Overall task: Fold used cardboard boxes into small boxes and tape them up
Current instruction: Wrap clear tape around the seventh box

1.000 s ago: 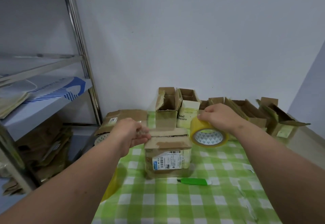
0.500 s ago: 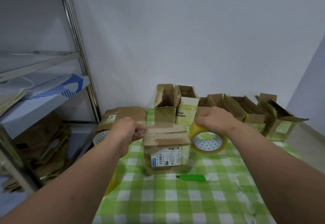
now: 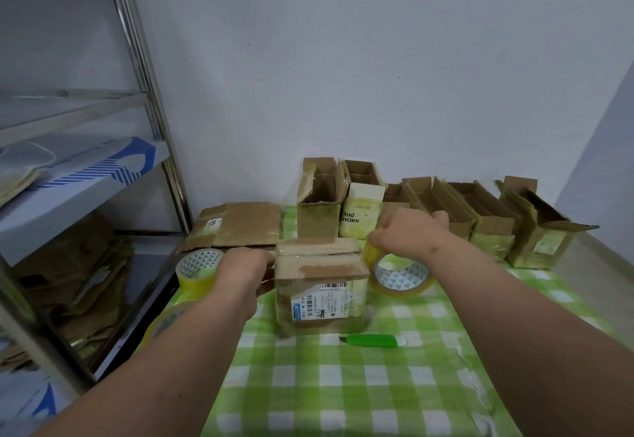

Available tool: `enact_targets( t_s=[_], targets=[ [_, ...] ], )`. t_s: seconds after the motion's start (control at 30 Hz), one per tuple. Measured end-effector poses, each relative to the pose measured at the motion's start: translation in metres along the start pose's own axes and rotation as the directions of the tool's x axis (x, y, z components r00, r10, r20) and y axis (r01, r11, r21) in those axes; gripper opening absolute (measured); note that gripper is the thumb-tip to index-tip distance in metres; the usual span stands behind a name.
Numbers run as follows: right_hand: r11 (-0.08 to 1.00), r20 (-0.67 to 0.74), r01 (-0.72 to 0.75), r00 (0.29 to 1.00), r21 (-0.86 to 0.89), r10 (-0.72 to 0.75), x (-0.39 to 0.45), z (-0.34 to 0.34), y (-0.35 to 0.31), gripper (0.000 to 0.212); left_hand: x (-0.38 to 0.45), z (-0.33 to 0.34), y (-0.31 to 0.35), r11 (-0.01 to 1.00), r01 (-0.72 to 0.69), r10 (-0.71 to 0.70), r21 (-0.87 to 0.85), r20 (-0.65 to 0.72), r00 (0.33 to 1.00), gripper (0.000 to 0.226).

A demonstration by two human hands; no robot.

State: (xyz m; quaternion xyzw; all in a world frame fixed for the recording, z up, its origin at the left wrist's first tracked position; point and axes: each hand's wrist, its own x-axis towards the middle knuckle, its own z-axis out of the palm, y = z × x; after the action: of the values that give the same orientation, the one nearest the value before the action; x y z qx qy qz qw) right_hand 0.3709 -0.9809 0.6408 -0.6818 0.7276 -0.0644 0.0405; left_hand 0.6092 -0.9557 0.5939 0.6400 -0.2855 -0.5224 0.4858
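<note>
Cardboard box (image 3: 320, 285) stands mid-desk (image 3: 343, 385), flaps folded shut, tape being stretched across its top. Left hand (image 3: 245, 270) pinches the tape's free end at the box's left edge; right hand (image 3: 408, 236) has its fingers clamped on the tape roll (image 3: 399, 273). Cutting and pressing down remain. Since a second ago, the roll has dropped lower beside the box.

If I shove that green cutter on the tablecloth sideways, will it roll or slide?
The green cutter looks flat-bodied and lies on its side on the checked tablecloth, so it would probably slide, not roll. It seems small and plastic, likely light. The cloth may bunch slightly and drag it.
</note>
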Motion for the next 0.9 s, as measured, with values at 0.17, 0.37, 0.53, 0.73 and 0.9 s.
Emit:
enact_targets(
  t_s=[0.17, 0.37, 0.53, 0.73, 0.9],
  targets=[
    [0.996, 0.017, -0.058, 0.998, 0.068, 0.057, -0.006, 0.008, -0.001, 0.027, -0.001, 0.0, -0.005, 0.997, 0.072, -0.072, 0.008, 0.03, 0.997, 0.009],
    [0.973, 0.029, -0.063, 0.998, 0.222, 0.058, -0.014, 0.014, 0.004, 0.023, 0.0, -0.003, -0.01, 0.934, -0.224, 0.231, 0.279, 0.008, 0.973, 0.013],
    [0.964, 0.013, -0.068, 0.998, 0.259, 0.067, -0.018, 0.016, 0.008, 0.024, -0.008, 0.004, 0.002, 0.844, -0.288, 0.304, 0.453, 0.037, 0.952, 0.025],
    [0.94, -0.002, -0.064, 0.998, 0.335, 0.069, -0.023, 0.021, 0.011, 0.024, -0.015, 0.004, 0.001, 0.764, -0.333, 0.346, 0.553, 0.083, 0.934, 0.019],
    [0.913, -0.003, -0.066, 0.997, 0.402, 0.073, -0.031, 0.024, 0.014, 0.032, -0.019, 0.009, 0.01, 0.419, -0.354, 0.426, 0.836, 0.163, 0.89, 0.036]
  ],
)
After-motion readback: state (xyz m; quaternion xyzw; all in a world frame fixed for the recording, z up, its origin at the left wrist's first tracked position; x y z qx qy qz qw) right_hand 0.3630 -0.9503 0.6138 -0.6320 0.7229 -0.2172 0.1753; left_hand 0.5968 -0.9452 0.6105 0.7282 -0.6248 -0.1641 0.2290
